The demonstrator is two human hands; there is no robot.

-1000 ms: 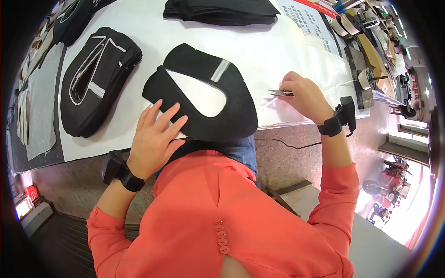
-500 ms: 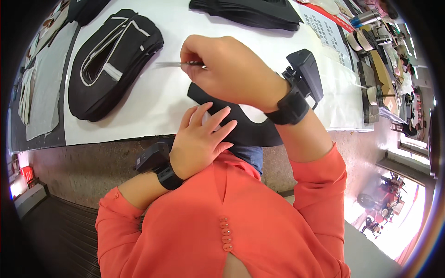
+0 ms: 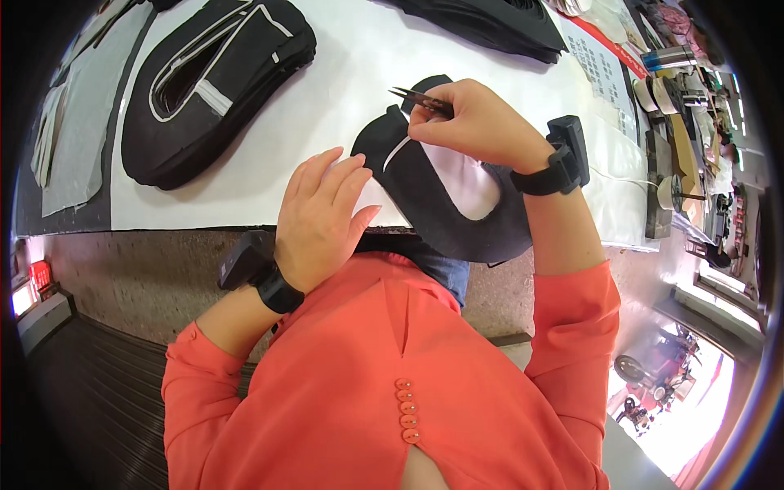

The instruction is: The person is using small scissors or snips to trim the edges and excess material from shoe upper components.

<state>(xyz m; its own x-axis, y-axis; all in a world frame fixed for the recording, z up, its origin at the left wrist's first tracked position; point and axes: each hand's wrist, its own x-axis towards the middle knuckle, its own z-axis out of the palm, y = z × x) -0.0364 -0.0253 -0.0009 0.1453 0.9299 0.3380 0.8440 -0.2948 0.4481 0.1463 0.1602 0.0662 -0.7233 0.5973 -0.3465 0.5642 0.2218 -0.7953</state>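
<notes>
A black U-shaped fabric piece (image 3: 445, 204) lies at the table's front edge, part of it overhanging. A short white strip (image 3: 397, 150) crosses its left arm. My right hand (image 3: 482, 122) is closed around small thread snips (image 3: 420, 100), their two pointed tips apart and aimed left above the upper end of the piece. My left hand (image 3: 321, 212) is open, fingers stretched forward. Its fingertips are at the left edge of the piece; whether they touch it I cannot tell.
A stack of black pieces with white strips (image 3: 245, 90) sits at left on the white table top (image 3: 327, 90). Another black stack (image 3: 490, 28) lies at the back. Spools (image 3: 671, 194), a printed sheet (image 3: 600, 73) and a metal flask (image 3: 668, 58) are at right.
My right hand with the snips has moved right and slightly down. My left hand has shifted left, off the black piece, which now shows more fully with its white strip. The view has shifted slightly.
</notes>
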